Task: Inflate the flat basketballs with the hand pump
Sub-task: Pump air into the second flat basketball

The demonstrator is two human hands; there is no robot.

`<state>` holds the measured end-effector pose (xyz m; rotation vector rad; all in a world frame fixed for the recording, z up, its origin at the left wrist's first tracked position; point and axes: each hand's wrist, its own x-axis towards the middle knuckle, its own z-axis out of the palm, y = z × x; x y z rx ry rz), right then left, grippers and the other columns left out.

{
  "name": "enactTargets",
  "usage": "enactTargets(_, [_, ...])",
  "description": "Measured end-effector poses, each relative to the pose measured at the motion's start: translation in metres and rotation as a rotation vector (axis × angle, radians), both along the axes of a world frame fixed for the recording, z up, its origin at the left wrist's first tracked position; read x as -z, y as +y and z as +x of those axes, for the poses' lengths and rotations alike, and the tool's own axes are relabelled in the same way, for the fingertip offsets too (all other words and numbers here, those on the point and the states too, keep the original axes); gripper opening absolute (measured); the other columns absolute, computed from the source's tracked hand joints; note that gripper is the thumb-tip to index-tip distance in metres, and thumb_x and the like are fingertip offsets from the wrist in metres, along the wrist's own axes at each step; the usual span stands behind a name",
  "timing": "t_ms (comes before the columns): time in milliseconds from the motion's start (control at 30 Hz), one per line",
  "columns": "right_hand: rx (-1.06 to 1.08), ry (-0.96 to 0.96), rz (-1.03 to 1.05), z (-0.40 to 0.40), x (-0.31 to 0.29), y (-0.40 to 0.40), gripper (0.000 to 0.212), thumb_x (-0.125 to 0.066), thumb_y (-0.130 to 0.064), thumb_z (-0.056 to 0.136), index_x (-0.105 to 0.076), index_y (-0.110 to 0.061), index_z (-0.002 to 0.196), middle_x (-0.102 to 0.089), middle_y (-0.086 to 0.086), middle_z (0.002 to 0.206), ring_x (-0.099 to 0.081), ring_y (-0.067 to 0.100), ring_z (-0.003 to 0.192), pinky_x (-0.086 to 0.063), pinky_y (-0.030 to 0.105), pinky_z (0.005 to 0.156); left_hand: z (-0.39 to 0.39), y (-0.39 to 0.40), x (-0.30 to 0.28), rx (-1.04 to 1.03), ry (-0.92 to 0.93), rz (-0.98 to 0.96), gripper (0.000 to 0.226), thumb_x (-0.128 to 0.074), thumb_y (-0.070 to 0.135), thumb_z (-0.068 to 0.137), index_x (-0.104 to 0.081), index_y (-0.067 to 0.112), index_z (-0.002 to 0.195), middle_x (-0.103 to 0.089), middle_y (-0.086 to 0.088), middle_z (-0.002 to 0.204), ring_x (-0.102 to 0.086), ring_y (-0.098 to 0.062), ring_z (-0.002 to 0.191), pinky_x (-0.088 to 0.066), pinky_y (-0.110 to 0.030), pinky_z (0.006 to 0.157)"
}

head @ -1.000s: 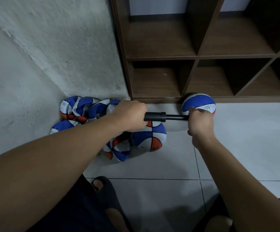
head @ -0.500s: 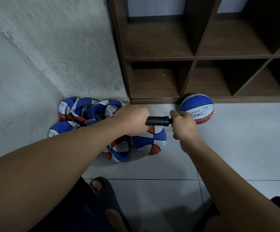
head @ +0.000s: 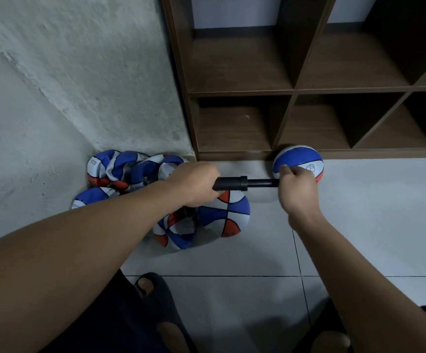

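Both hands grip the hand pump [head: 232, 184].
Left hand [head: 194, 183] wraps the barrel; right hand [head: 297, 189] holds the handle, drawn farther out than half a second ago.

A plain indoor storage corner, perhaps in a home or a sports room. A rough, unpainted plaster wall [head: 74, 80] meets a floor of large pale tiles [head: 372, 212]. A dark wooden cubby shelf [head: 293, 90] stands against the wall. Flat basketballs [head: 130, 171] lie heaped in the floor's corner, beside the shelf's left edge.
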<state>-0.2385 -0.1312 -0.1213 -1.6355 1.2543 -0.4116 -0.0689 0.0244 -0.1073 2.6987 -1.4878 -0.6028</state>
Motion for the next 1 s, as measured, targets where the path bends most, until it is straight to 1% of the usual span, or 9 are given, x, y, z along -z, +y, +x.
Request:
enactTargets(67, [-0.053, -0.006, -0.042, 0.004, -0.004, 0.01, 0.033, -0.048, -0.032, 0.111, -0.064, -0.012, 0.089, -0.061, 0.003, 0.078, -0.053, 0.019, 0.073, -0.042, 0.034, 0.065, -0.001, -0.001, -0.002, 0.003, -0.02, -0.009, 0.029, -0.064, 0.041, 0.1, -0.059, 0.025, 0.075, -0.063, 0.003, 0.074, -0.064, -0.019, 0.067, -0.041, -0.031, 0.054])
enactTargets(133, [-0.087, -0.016, -0.047, 0.008, -0.009, 0.018, 0.034, -0.048, -0.033, 0.111, -0.06, -0.014, 0.085, -0.059, 0.002, 0.076, -0.051, 0.018, 0.07, -0.04, 0.036, 0.063, -0.004, -0.001, -0.003, 0.01, -0.033, -0.008, 0.028, -0.066, 0.039, 0.1, -0.061, 0.025, 0.076, -0.064, 0.001, 0.075, -0.064, -0.02, 0.067, -0.04, -0.031, 0.053])
enactTargets(267, [-0.144, 0.007, -0.009, 0.012, -0.008, 0.033, 0.036, -0.047, -0.034, 0.112, -0.064, -0.008, 0.093, -0.064, 0.009, 0.079, -0.056, 0.022, 0.069, -0.045, 0.037, 0.063, -0.008, -0.001, -0.002, 0.062, -0.063, -0.014, 0.029, -0.068, 0.042, 0.099, -0.058, 0.026, 0.076, -0.061, 0.002, 0.074, -0.06, -0.018, 0.065, -0.038, -0.032, 0.053])
enactTargets(400, [-0.15, -0.018, 0.071, 0.013, -0.007, 0.039, 0.035, -0.048, -0.034, 0.112, -0.065, -0.007, 0.099, -0.059, 0.006, 0.076, -0.051, 0.018, 0.065, -0.043, 0.035, 0.06, -0.008, -0.001, -0.002, 0.101, -0.08, -0.014, 0.029, -0.066, 0.042, 0.098, -0.058, 0.026, 0.076, -0.061, 0.003, 0.072, -0.06, -0.019, 0.062, -0.04, -0.032, 0.053])
enactTargets(567, [-0.138, -0.015, 0.153, 0.009, -0.003, 0.023, 0.035, -0.056, -0.038, 0.107, -0.066, -0.008, 0.093, -0.05, 0.001, 0.063, -0.046, 0.019, 0.059, -0.042, 0.038, 0.06, -0.004, 0.0, 0.001, 0.11, -0.056, -0.04, 0.029, -0.065, 0.043, 0.099, -0.059, 0.026, 0.075, -0.063, 0.003, 0.071, -0.063, -0.019, 0.063, -0.051, -0.036, 0.056])
enactTargets(700, [0.026, -0.004, 0.158, -0.004, -0.004, -0.011, 0.025, -0.061, -0.029, 0.1, -0.064, -0.011, 0.083, -0.055, 0.005, 0.074, -0.047, 0.027, 0.07, -0.04, 0.033, 0.055, 0.02, 0.014, 0.004, 0.055, -0.069, -0.028, 0.029, -0.064, 0.046, 0.098, -0.06, 0.028, 0.075, -0.063, 0.004, 0.074, -0.062, -0.016, 0.061, -0.059, -0.04, 0.06])
enactTargets(800, [0.163, -0.047, 0.169, -0.008, -0.001, -0.026, 0.023, -0.058, -0.021, 0.097, -0.056, -0.013, 0.075, -0.051, 0.007, 0.073, -0.043, 0.028, 0.07, -0.034, 0.031, 0.053, 0.026, 0.017, 0.005, 0.041, -0.075, -0.038, 0.031, -0.065, 0.05, 0.098, -0.061, 0.029, 0.075, -0.063, 0.005, 0.075, -0.061, -0.014, 0.062, -0.059, -0.041, 0.061])
enactTargets(933, [0.13, -0.065, 0.1, -0.001, 0.001, -0.001, 0.035, -0.051, -0.025, 0.101, -0.047, -0.022, 0.067, -0.046, 0.0, 0.067, -0.041, 0.025, 0.068, -0.033, 0.032, 0.06, 0.012, 0.004, -0.001, 0.076, -0.074, -0.029, 0.035, -0.066, 0.055, 0.099, -0.061, 0.029, 0.076, -0.064, 0.003, 0.074, -0.064, -0.018, 0.063, -0.056, -0.037, 0.057])
enactTargets(1000, [0.096, -0.076, 0.07, 0.0, 0.001, 0.012, 0.033, -0.049, -0.025, 0.104, -0.055, -0.013, 0.074, -0.049, 0.002, 0.071, -0.043, 0.023, 0.068, -0.036, 0.035, 0.063, 0.006, -0.001, -0.004, 0.099, -0.109, -0.024, 0.034, -0.066, 0.054, 0.1, -0.063, 0.027, 0.079, -0.065, 0.002, 0.075, -0.065, -0.02, 0.065, -0.056, -0.037, 0.057])
